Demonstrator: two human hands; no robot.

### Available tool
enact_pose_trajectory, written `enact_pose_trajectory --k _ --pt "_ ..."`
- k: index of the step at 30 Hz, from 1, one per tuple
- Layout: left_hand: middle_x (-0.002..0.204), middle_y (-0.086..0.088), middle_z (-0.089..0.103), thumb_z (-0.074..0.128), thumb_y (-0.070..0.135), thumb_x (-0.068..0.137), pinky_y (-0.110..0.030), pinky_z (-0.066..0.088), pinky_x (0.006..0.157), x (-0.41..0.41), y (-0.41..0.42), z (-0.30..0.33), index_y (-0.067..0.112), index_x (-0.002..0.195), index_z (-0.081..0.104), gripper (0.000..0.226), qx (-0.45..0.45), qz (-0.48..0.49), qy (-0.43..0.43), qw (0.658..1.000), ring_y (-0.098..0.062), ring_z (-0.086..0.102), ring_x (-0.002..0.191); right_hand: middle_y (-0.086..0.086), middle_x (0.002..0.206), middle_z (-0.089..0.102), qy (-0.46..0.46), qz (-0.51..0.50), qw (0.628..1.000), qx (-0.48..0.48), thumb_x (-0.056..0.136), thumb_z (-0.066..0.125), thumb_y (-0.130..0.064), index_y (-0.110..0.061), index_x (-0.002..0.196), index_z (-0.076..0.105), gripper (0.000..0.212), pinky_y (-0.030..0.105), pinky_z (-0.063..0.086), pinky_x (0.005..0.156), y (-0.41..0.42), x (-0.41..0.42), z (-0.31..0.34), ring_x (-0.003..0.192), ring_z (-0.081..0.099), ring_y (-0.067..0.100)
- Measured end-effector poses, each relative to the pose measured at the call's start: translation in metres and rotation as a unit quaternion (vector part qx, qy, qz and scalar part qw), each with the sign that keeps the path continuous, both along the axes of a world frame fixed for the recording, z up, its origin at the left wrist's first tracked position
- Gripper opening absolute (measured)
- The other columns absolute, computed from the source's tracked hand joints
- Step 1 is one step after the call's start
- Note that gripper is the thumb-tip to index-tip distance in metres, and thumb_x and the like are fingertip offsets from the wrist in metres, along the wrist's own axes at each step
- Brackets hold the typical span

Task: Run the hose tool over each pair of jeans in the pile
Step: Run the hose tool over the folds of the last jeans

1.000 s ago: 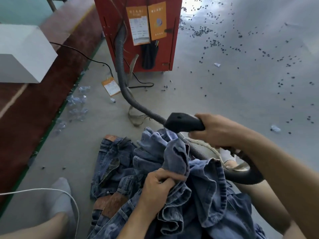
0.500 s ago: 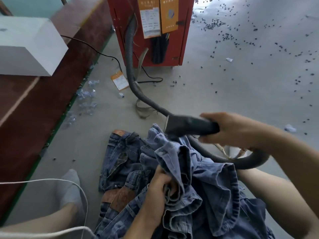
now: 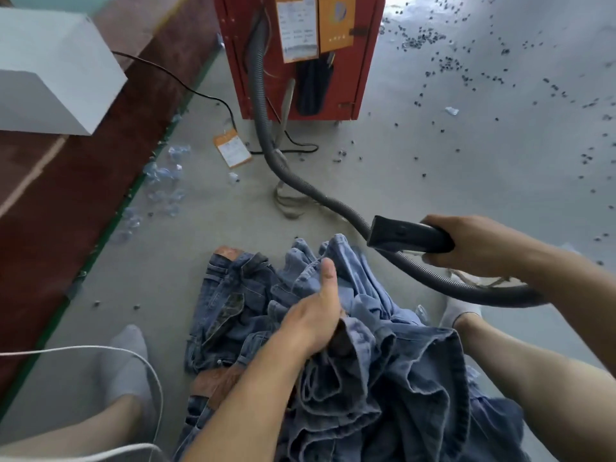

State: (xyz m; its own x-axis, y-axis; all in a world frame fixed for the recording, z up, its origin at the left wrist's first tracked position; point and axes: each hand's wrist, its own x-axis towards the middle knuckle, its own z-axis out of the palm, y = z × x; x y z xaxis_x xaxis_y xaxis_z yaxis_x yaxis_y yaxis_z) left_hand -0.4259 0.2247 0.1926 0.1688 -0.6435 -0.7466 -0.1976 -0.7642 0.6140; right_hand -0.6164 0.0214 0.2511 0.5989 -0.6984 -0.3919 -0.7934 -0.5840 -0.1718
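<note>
Black hose tool point(image 3: 408, 238) lies nearly level at right of centre, mouth pointing left, gripped in the right hand point(image 3: 473, 245). Left hand point(image 3: 313, 320) clutches bunched jeans point(image 3: 383, 371) at lower centre, thumb extended.

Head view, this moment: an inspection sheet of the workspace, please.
Surface: grey concrete floor, person seated on it.
Job's things: pile of blue denim jeans; black nozzle on grey ribbed hose, clear of the denim.
Clutter: small dark bits, crumpled clear plastic, orange tag.
Grippers: left hand gripping denim; right hand around nozzle.
Cables: black cable; white cord.
Surroundings: red cabinet, white box.
</note>
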Motion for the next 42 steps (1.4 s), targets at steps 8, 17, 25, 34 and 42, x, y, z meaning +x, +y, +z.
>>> enact_pose_trajectory --k 8,17,25,34,42 --pt "0.152 -0.012 0.042 0.066 0.088 0.067 -0.045 0.036 0.111 -0.044 -0.023 -0.054 0.009 0.148 0.034 0.118 0.132 0.034 -0.174 0.975 -0.032 0.043 0.139 -0.015 0.080 0.064 -0.027 0.018 0.999 0.035 0.087 0.071 -0.040 -0.041 0.101 0.054 0.023 0.026 0.046 0.063 0.006 0.004 -0.001 0.074 0.059 0.004" --pt "0.140 -0.001 0.062 0.057 -0.001 0.086 -0.039 0.046 0.112 -0.045 0.003 -0.043 0.023 0.149 0.049 0.067 -0.152 0.082 0.007 0.985 -0.021 0.057 0.132 -0.019 0.075 0.064 -0.046 0.009 0.998 0.052 0.086 0.075 -0.038 -0.043 0.100 0.056 0.025 0.024 0.046 0.063 0.008 -0.009 0.024 0.072 0.060 0.000" --pt "0.100 0.002 0.070 0.072 0.036 0.084 -0.034 0.052 0.090 -0.061 0.083 -0.024 0.030 0.101 0.074 0.018 -0.312 0.020 -0.035 0.949 -0.004 0.060 0.104 -0.011 0.074 0.072 -0.031 -0.013 0.990 0.138 0.074 0.085 -0.049 -0.056 0.118 0.057 0.053 0.019 0.051 0.047 0.008 -0.059 0.064 0.055 0.067 0.008" --pt "0.099 -0.005 0.076 0.066 -0.008 0.077 -0.048 0.052 0.085 -0.055 0.076 -0.033 0.010 0.111 0.080 0.040 -0.392 -0.023 -0.157 0.906 -0.036 0.061 0.099 -0.019 0.085 0.075 0.023 0.034 0.991 0.129 0.062 0.076 -0.068 -0.056 0.123 0.057 0.066 0.040 0.062 0.067 0.009 -0.084 0.070 0.070 0.071 0.002" --pt "0.094 -0.012 0.065 0.073 0.011 0.084 -0.049 0.049 0.082 -0.049 0.068 -0.037 -0.002 0.086 0.072 0.012 -0.371 -0.045 -0.161 0.913 -0.032 0.056 0.100 -0.029 0.092 0.067 0.059 0.131 0.967 0.212 0.074 0.077 -0.035 -0.056 0.115 0.058 0.050 0.020 0.045 0.067 0.062 -0.027 0.072 0.080 0.062 -0.007"
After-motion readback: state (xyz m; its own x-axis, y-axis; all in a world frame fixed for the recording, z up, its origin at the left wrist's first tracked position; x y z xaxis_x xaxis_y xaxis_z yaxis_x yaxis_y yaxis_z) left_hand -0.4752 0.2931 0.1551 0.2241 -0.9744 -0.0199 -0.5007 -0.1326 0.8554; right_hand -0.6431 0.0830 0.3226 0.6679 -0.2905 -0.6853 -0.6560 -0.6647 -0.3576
